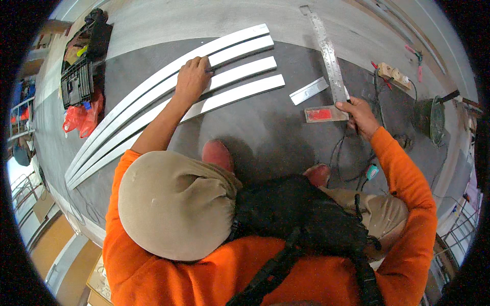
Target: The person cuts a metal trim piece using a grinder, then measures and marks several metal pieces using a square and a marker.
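Observation:
My left hand point(192, 76) is curled over one of several long white strips point(239, 75) lying roughly parallel on the dark floor. My right hand point(361, 115) grips a steel square point(329, 56) at its red-marked stock point(319, 115); a thin dark item shows beside my fingers, too small to name. A short white offcut point(308, 92) lies between the strips and the square.
A black crate point(76, 81) with red plastic bags point(81, 117) sits left. At right are a power strip point(388, 71), pliers point(418, 66), a dark bucket point(429, 120), cables and a green tape measure point(371, 172).

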A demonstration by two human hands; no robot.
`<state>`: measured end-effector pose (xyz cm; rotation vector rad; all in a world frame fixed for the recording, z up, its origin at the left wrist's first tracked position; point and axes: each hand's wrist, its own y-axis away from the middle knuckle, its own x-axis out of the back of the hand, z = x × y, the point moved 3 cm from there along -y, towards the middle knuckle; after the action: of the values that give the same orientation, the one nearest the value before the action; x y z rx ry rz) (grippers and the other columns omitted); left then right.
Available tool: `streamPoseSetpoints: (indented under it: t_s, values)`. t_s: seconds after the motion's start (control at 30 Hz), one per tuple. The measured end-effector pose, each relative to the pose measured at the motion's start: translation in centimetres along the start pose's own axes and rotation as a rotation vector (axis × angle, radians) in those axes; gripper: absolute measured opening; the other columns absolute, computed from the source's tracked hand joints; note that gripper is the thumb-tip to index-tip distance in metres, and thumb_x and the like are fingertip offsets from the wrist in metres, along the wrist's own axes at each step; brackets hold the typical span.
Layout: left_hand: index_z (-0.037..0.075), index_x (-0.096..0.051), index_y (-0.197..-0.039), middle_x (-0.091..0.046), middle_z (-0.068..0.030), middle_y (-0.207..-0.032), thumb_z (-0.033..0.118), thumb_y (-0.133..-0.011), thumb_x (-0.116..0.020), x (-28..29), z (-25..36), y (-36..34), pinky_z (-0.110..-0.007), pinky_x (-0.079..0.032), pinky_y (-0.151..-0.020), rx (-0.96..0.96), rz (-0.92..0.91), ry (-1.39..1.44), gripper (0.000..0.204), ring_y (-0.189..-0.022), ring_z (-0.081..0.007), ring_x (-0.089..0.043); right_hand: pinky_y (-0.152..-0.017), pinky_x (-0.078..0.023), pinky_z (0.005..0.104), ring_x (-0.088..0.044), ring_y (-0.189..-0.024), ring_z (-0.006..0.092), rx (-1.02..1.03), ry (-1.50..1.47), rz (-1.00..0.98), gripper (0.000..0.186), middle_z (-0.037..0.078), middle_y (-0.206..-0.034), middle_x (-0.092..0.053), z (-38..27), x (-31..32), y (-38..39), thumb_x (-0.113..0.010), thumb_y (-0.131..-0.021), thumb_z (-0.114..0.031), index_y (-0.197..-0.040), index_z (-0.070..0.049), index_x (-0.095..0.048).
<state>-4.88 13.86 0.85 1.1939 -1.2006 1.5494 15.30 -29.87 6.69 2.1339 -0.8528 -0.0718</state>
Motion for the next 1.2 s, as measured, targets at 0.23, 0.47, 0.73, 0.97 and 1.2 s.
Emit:
streamPoseSetpoints:
  t_s: [0.23, 0.47, 0.73, 0.97, 1.2]
  values:
    - [0.005, -0.065, -0.11, -0.07, -0.016, -0.107, 0.022, -0.084, -0.074, 0.4, -1.7, -2.0, -0.044, -0.051, -0.089, 0.048, -0.295, 0.052, 0.033, -0.102, -0.0335, -0.066, -0.04, -0.033, 0.0243, -0.044, -0.046, 0.007, -0.023, 0.01, -0.004, 0.036, -0.001, -0.07, -0.058, 0.0, 0.0, 0.4, -0.073, -0.088, -0.038, -0.1, -0.004, -0.066]
    - [0.011, -0.069, -0.115, -0.071, -0.0197, -0.098, 0.028, -0.091, -0.063, 0.3, -3.8, -4.0, -0.049, -0.054, -0.078, 0.017, -0.484, 0.082, 0.03, -0.089, -0.0392, -0.069, -0.039, -0.032, 0.0242, -0.045, -0.045, 0.0069, 0.003, -0.028, -0.012, 0.036, 0.0, -0.071, -0.06, 0.0, -0.3, -0.2, -0.072, -0.089, -0.036, -0.101, -0.003, -0.066]
    - [0.013, -0.071, -0.117, -0.07, -0.0161, -0.111, 0.034, -0.089, -0.07, 0.2, -4.1, -3.9, -0.047, -0.055, -0.083, 0.29, -0.339, 0.128, 0.034, -0.099, -0.0357, -0.068, -0.039, -0.033, 0.0236, -0.044, -0.045, 0.0058, -0.001, 0.006, 0.0, 0.033, 0.0, -0.071, -0.06, -0.2, -0.2, -0.2, -0.071, -0.09, -0.036, -0.1, -0.005, -0.066]
    - [0.016, -0.042, -0.149, -0.048, -0.0199, -0.146, 0.053, -0.076, -0.08, -0.4, -5.0, -2.6, -0.049, -0.036, -0.113, 0.103, -0.215, 0.037, 0.09, -0.134, -0.0393, -0.046, -0.041, -0.031, 0.0218, -0.043, -0.048, 0.0035, -0.025, 0.008, 0.004, 0.026, -0.004, -0.072, -0.059, -0.3, -0.3, -0.1, -0.07, -0.091, -0.033, -0.097, -0.008, -0.065]
    - [0.004, -0.061, -0.125, -0.06, -0.0185, -0.125, 0.043, -0.087, -0.071, 1.9, -1.3, 0.8, -0.048, -0.041, -0.103, -0.089, -0.111, 0.218, 0.055, -0.121, -0.0372, -0.053, -0.042, -0.032, 0.0234, -0.044, -0.048, 0.0052, -0.024, 0.051, 0.045, 0.03, -0.003, -0.07, -0.059, 0.2, 0.3, -0.6, -0.071, -0.09, -0.035, -0.098, -0.007, -0.067]
